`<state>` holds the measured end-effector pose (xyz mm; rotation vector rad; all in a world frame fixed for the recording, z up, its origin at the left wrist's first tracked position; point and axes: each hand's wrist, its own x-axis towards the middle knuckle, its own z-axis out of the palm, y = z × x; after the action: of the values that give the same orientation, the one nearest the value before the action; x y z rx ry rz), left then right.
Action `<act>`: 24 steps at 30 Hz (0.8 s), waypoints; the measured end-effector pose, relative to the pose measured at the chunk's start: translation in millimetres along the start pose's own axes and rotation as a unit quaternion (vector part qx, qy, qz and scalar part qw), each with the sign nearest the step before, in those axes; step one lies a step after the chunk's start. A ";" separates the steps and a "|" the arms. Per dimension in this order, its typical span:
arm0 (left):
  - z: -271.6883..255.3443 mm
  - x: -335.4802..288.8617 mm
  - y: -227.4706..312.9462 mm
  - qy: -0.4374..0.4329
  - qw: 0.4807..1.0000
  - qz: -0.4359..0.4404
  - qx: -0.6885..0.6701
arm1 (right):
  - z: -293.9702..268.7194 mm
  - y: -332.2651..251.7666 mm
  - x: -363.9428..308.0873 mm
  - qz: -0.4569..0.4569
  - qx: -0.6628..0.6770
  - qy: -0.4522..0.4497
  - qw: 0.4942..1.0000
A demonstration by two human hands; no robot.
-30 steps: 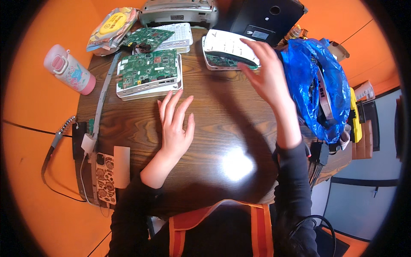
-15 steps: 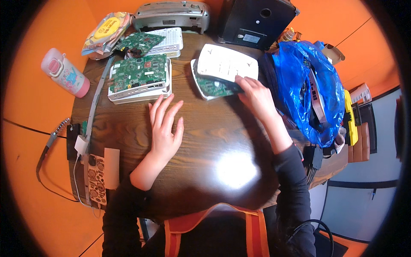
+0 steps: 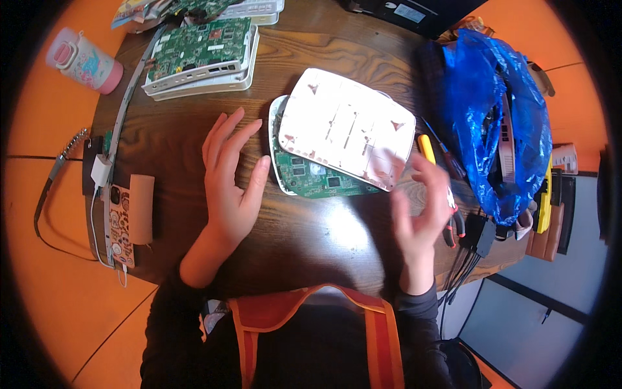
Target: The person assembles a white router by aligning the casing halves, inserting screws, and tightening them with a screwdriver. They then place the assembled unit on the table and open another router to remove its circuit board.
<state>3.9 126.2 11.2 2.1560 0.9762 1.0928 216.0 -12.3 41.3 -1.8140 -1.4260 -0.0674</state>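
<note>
A white plastic housing cover [image 3: 350,123] lies askew on a device, its screw-hole side facing up. Under it, a green circuit board [image 3: 311,181] shows along the near side, sitting in a white shell [image 3: 275,146] whose left rim sticks out. My left hand [image 3: 230,175] hovers just left of the device, fingers stretched and apart, holding nothing. By the cover's near right corner is my right hand [image 3: 421,211], slightly blurred, its thumb and fingers spread with nothing seen between them.
Another green board [image 3: 201,48] on a white housing sits far left. Right of the cover lie a yellow-handled tool [image 3: 426,149], a screwdriver [image 3: 447,152] and red-black pliers [image 3: 453,227], beside a blue plastic bag [image 3: 476,117]. A patterned phone [image 3: 121,223] lies at the left edge.
The view has tilted down. The device with its cover now sits nearer me. My right hand has let go of the cover's edge and drawn back toward me; my left hand stays open.
</note>
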 end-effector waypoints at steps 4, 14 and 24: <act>1.3 -8.7 3.5 -0.057 0.998 0.027 -0.032 | -8.6 13.7 2.8 0.021 0.061 0.014 0.998; -2.2 -13.2 2.5 -0.099 0.992 0.068 -0.038 | 4.8 2.3 -3.7 -0.042 -0.016 -0.089 0.995; -3.0 -13.3 0.0 -0.109 0.992 0.057 -0.008 | -4.0 12.5 -15.2 0.052 0.067 0.112 0.990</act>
<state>-4.1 116.1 6.8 2.2848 0.7518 0.8889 222.6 -27.2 29.6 -1.7091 -1.1507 -0.1152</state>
